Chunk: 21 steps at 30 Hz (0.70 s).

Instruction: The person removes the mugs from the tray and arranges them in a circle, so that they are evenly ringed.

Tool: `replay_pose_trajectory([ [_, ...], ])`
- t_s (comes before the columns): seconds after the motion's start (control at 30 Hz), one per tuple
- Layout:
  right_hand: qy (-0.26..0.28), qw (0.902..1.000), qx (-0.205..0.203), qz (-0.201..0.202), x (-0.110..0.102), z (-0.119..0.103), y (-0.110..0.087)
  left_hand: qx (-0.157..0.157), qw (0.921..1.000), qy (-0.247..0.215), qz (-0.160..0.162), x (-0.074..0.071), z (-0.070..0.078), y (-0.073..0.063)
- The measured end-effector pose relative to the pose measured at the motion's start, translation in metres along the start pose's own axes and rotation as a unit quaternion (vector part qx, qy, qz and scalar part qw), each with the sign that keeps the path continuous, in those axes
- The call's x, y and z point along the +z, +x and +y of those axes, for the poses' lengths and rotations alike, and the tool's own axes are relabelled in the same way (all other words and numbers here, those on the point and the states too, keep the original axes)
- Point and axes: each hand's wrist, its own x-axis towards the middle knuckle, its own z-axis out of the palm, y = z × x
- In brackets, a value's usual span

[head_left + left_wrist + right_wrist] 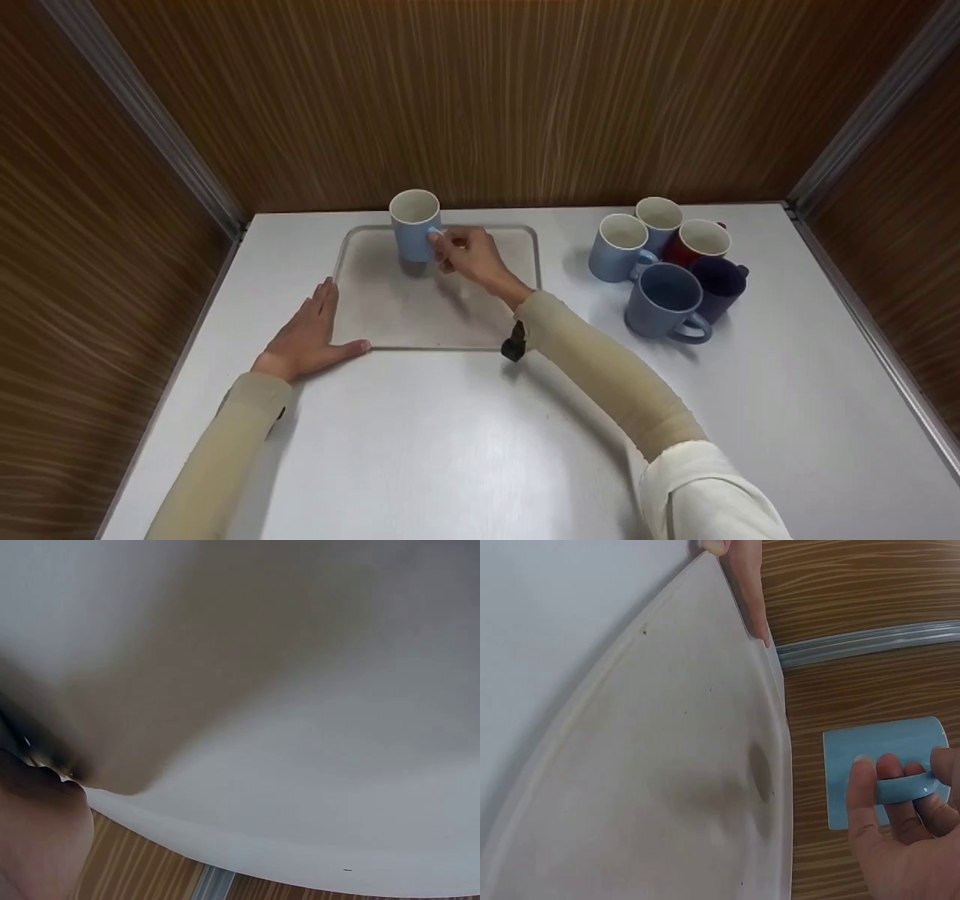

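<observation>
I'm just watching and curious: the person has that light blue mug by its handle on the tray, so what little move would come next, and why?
Probably letting go of the handle. The right hand grips the handle of the light blue mug, which looks upright on the tray near its far edge, while the left hand lies flat at the tray's near left corner. Five more mugs wait to the right.

Light blue mug (414, 225), upright on beige tray (420, 315) — far edge

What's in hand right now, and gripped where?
The right hand pinches the light blue mug by its handle, on the tray. The left hand lies flat, holding nothing.
</observation>
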Motion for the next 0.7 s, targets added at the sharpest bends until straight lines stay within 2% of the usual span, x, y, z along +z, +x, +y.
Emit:
replay_pose_trajectory([
  [0.3,-0.032,0.9994,-0.007,0.007,-0.02,0.003,-0.013,-0.004,1.0,-0.002,-0.001,0.003,-0.001,-0.004],
  [0.53,-0.051,0.9985,-0.021,-0.003,-0.035,-0.004,-0.024,-0.007,1.0,-0.004,-0.004,0.002,-0.001,-0.003],
  [0.7,-0.055,0.9977,-0.038,-0.007,-0.047,-0.01,-0.03,0.002,1.0,-0.005,0.002,0.0,-0.001,-0.001],
])
